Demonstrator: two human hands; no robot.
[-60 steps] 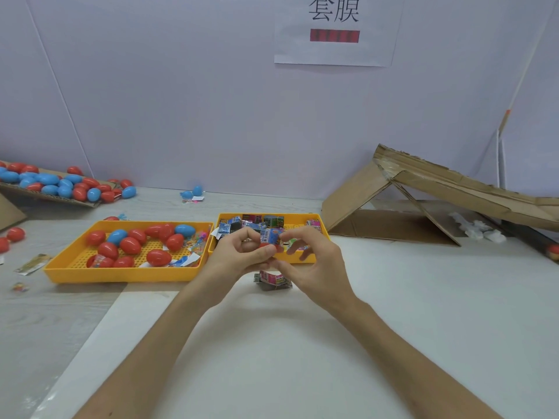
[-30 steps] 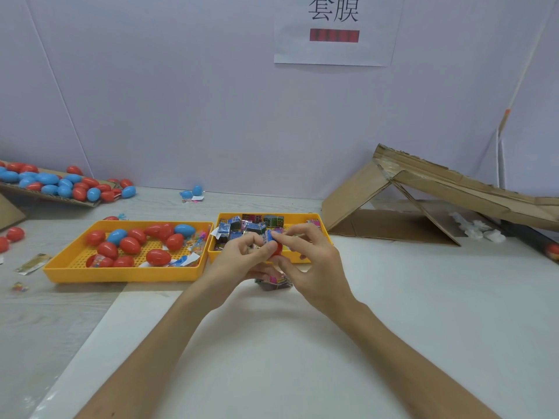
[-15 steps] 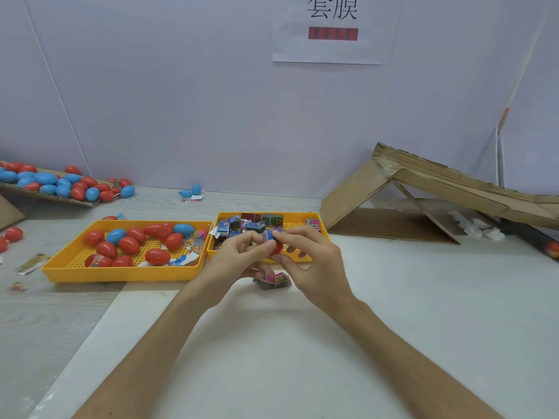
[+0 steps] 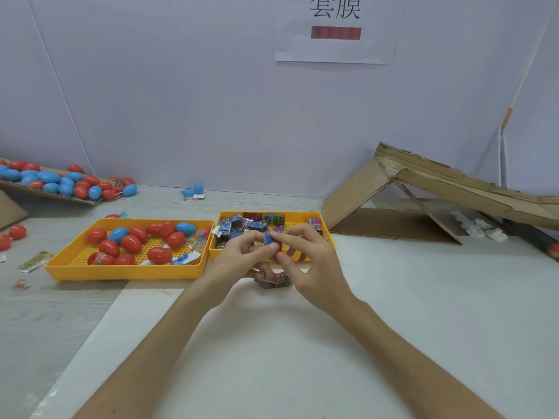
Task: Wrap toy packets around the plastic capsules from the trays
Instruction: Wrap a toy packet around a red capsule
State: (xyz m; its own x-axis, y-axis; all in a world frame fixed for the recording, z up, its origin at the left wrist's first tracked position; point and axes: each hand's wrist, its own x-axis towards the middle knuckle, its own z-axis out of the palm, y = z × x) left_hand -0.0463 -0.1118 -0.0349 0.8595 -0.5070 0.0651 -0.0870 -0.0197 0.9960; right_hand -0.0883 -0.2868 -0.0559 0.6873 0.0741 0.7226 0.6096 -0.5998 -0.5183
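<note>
Newly bared since two seconds earlier, a red capsule [image 4: 276,248] sat under the blue toy packet [image 4: 269,238] — both pinched by left hand [image 4: 239,257] and right hand [image 4: 310,264] above the packet tray [image 4: 299,213], near edge. Film looked light and crinkly, shell slick — likely best gripped endwise.

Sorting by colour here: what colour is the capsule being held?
Red capsule, partly covered by a blue packet; head view.

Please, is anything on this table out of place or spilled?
Yes. Two red plastic egg capsules lie loose on the table, left of the yellow capsule tray; two blue capsules sit by the back wall. A flat foil packet lies outside the trays too. The brown cardboard ramp has torn edges.
</note>
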